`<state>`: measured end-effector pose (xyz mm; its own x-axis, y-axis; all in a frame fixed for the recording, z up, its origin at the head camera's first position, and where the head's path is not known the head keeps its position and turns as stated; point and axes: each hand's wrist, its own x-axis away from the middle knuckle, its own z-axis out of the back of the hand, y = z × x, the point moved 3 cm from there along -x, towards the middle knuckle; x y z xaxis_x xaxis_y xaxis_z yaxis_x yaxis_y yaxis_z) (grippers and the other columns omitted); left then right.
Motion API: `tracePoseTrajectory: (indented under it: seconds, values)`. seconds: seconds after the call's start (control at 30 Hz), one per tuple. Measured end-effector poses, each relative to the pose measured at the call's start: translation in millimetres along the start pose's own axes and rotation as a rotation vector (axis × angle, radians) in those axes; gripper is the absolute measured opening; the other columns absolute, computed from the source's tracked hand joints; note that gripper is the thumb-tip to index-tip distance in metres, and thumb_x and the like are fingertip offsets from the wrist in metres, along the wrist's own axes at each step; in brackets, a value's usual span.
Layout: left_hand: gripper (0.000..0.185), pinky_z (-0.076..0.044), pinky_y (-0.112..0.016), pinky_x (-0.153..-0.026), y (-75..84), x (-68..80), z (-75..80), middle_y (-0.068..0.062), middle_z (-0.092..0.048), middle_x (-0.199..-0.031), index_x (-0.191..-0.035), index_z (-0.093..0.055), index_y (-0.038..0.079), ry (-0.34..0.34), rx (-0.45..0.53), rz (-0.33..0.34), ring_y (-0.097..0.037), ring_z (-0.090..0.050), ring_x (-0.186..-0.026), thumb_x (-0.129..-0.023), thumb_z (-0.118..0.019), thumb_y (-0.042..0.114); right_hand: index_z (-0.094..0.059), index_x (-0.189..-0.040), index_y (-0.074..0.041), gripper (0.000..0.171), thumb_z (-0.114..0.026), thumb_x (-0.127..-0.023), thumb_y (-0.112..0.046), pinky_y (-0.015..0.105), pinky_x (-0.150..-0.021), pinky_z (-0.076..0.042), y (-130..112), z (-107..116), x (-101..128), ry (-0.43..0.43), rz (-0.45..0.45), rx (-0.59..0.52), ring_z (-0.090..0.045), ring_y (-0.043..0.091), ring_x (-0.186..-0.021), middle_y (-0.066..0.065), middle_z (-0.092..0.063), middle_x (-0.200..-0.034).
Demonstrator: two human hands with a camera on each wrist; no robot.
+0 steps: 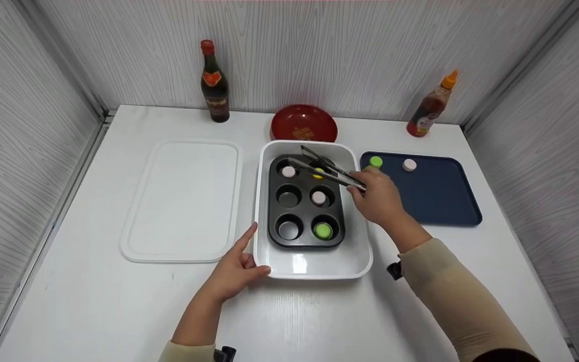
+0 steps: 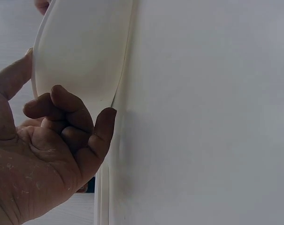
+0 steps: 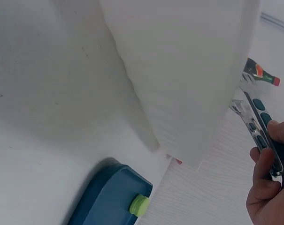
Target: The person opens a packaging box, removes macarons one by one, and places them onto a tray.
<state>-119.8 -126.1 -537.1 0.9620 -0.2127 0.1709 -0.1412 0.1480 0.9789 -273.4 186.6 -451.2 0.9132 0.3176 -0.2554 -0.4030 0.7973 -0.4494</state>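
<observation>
The metal tongs [image 1: 327,170] reach into the back right cup of the dark muffin pan [image 1: 305,241], their tips around or just over a small yellow piece [image 1: 318,173] — the right hand [image 1: 377,197] curls round the handles, though whether the tips have closed cannot be told. This looks like the pick-up step, so the next move calls for a firm squeeze and a straight lift clear of the cup (two pieces already lie on the blue tray [image 1: 445,206] right of the pan). The left hand [image 1: 234,274] rests, fingers loosely spread, against the near left corner of the white bin [image 1: 319,269] holding the pan.
</observation>
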Motion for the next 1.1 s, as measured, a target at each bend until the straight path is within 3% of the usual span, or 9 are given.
tracePoseTrajectory:
  seconds: [0.2,0.63,1.1]
  values:
    - [0.105,-0.034,-0.022,-0.054,0.1,-0.4,-0.4,0.004,-0.042,-0.062,-0.171,-0.021,0.012,0.002,-0.003,0.003,-0.008,-0.039,-0.055,-0.086,-0.082,0.0,-0.073,-0.132,0.0,0.035,-0.073,-0.101,-0.015,0.049,-0.079,-0.054,-10.5,-0.8,-8.8,-0.079,0.014,0.037,-0.065,0.031,-0.09,0.016,-0.067,-0.11]
    - [0.105,-0.034,-0.023,-0.053,2.3,0.5,-0.1,0.003,-0.042,-0.061,-0.17,-0.023,0.014,0.004,0.001,0.007,-0.009,-0.039,-0.055,-0.086,-0.084,0.001,-0.075,-0.127,-0.001,0.029,-0.073,-0.101,-0.013,0.046,-0.082,-0.056,-17.2,-7.1,-24.2,-0.133,-0.012,0.018,-0.066,0.028,-0.092,0.015,-0.068,-0.109]
    - [0.104,-0.036,-0.023,-0.053,2.1,0.2,0.0,0.003,-0.044,-0.061,-0.17,-0.022,0.014,-0.002,-0.004,-0.009,-0.01,-0.04,-0.055,-0.087,-0.083,0.0,-0.074,-0.132,-0.001,0.033,-0.072,-0.102,-0.016,0.051,-0.088,-0.056,-26.4,-17.1,-34.0,-0.198,-0.028,0.102,-0.069,0.033,-0.102,0.017,-0.067,-0.115]
